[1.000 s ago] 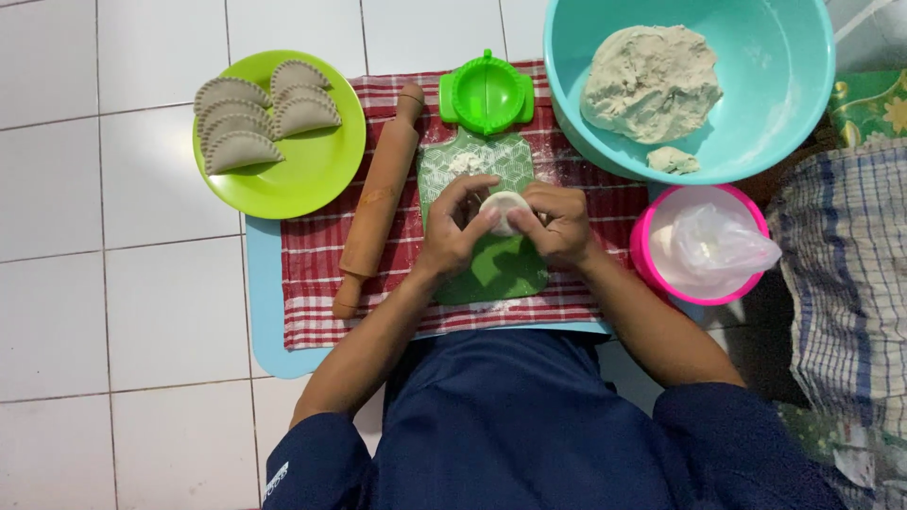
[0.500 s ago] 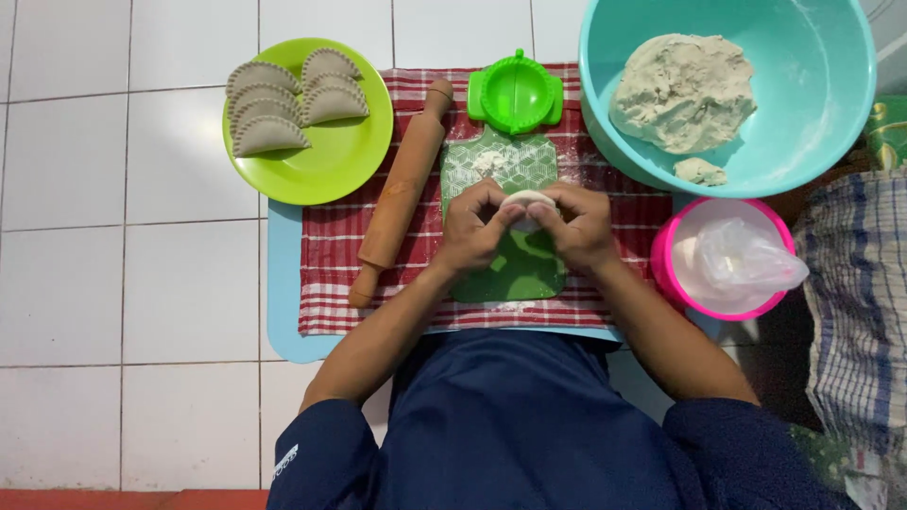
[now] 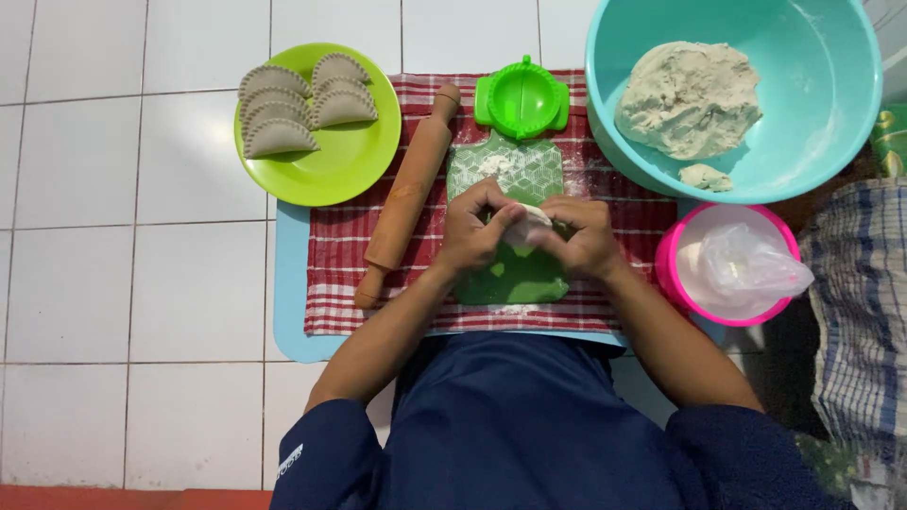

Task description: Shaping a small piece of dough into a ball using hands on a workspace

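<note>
Both hands together over the green mat (image 3: 515, 170), thumbs & fingertips pinched on a small pale dough piece (image 3: 525, 225). My left hand (image 3: 472, 231) cups it from one side, my right hand (image 3: 578, 236) from the other; knuckles nearly touching. The dough sits between my fingers just above the mat's middle — can't tell if its underside touches the mat.

Handling, as I judge it: dough is soft, light, a bit tacky, w/ flour dust on the mat helping vs. sticking. It dents under any hard squeeze & tears if pulled thin, so I'd grip by the edges w/ fingertip pads, not the centre, and support underneath w/ the other fingers. No weight to speak of.

Around me: wooden rolling pin (image 3: 406, 194) lies slanted just left of the mat on the red checked cloth (image 3: 331, 274). Green round press mould (image 3: 521, 97) shut-looking at the mat's top end. Lime plate (image 3: 354, 170) at left holds crimped half-moon pieces (image 3: 283, 109). Teal bowl (image 3: 831, 57) upper right holds the big dough lump (image 3: 690, 99). Pink tub (image 3: 680, 283) w/ a clear plastic bag (image 3: 746, 269) sits near my right forearm.
</note>
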